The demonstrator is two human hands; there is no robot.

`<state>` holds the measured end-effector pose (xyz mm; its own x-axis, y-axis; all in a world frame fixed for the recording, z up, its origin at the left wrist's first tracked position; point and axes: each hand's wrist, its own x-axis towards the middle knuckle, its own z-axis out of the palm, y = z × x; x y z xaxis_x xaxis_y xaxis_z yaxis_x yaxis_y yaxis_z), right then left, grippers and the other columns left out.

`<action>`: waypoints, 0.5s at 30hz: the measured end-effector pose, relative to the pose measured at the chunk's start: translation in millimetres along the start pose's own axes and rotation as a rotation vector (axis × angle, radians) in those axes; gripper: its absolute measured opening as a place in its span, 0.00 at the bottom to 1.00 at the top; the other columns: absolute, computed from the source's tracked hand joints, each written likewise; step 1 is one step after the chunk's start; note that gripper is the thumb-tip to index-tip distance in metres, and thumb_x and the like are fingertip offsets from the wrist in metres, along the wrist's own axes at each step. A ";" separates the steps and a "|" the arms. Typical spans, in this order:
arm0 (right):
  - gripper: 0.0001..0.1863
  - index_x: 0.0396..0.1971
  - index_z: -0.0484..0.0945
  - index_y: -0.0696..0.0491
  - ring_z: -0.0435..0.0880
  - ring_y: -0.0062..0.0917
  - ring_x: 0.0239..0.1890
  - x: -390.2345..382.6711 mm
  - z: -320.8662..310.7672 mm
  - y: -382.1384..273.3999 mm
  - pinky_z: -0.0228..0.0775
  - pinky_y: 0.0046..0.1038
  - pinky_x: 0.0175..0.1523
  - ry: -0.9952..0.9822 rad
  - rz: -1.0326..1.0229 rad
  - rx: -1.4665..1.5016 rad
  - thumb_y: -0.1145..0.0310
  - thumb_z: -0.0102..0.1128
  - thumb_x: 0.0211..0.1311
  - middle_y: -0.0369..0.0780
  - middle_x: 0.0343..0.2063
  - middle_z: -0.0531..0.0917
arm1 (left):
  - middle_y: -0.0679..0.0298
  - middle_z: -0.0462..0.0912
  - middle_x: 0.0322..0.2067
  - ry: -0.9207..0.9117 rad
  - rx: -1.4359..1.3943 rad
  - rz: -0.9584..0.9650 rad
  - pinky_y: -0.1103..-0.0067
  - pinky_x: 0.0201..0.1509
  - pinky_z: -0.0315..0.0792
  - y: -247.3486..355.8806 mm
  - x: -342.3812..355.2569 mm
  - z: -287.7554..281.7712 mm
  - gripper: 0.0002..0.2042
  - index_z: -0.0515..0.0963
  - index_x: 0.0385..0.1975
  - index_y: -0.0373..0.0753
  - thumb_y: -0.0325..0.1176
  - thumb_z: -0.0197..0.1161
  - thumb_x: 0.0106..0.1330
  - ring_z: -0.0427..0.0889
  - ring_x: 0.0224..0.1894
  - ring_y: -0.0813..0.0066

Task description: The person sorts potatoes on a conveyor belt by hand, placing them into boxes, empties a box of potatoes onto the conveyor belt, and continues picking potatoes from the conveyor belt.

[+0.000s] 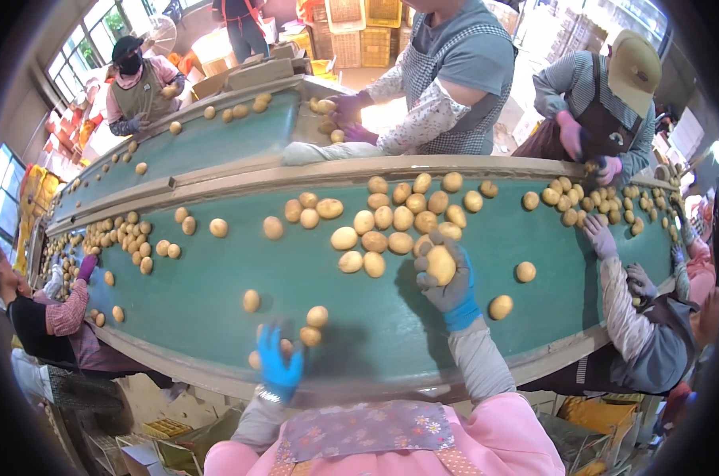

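My right hand (455, 295), in a grey and blue glove, is raised over the green conveyor belt (209, 289) with its fingers wrapped round a large yellow potato (440, 265). Near the belt's front edge, my left hand (279, 366) in a bright blue glove has its fingers spread, slightly blurred. A small potato (286, 347) lies by its fingertips and another is partly hidden to its left. Just beyond sit two potatoes touching each other (313, 327) and a single potato (251, 301). Past my right hand lies a loose cluster of potatoes (400, 217).
More potatoes pile up along the belt at far left (113, 232) and far right (605, 198). A raised rim (240, 184) divides this belt from a second green belt (240, 133). Gloved co-workers stand on both sides. Stacked yellow crates (375, 46) are at the back.
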<state>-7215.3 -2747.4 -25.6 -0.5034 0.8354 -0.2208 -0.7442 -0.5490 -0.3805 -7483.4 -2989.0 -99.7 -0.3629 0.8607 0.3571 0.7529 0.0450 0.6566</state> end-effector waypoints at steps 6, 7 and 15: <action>0.21 0.54 0.72 0.58 0.79 0.25 0.44 -31.5 44.5 96.4 0.74 0.26 0.45 -0.063 0.064 -0.554 0.61 0.56 0.68 0.39 0.44 0.77 | 0.57 0.72 0.56 -0.247 -1.419 -0.566 0.75 0.56 0.69 47.1 39.7 39.4 0.25 0.63 0.63 0.38 0.38 0.56 0.69 0.74 0.55 0.64; 0.21 0.55 0.72 0.59 0.78 0.25 0.48 -29.1 44.8 106.7 0.73 0.27 0.53 -0.109 0.072 -0.754 0.64 0.56 0.68 0.40 0.47 0.77 | 0.58 0.72 0.55 -0.193 -1.445 -0.623 0.76 0.54 0.70 52.2 43.3 41.8 0.25 0.63 0.63 0.38 0.40 0.56 0.69 0.74 0.54 0.65; 0.27 0.56 0.70 0.58 0.74 0.44 0.54 72.3 -66.5 1.0 0.68 0.39 0.58 0.645 -1.031 -1.815 0.61 0.61 0.60 0.53 0.52 0.74 | 0.63 0.74 0.36 -0.563 -1.690 -1.156 0.78 0.25 0.69 -10.8 29.7 -14.9 0.16 0.70 0.48 0.41 0.44 0.55 0.67 0.75 0.33 0.69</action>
<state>-7223.2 -2685.7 -101.7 0.1515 0.8410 0.5194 0.7216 0.2651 -0.6396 -7510.5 -2971.5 -86.2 0.2202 0.8226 -0.5243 -0.8506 0.4250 0.3096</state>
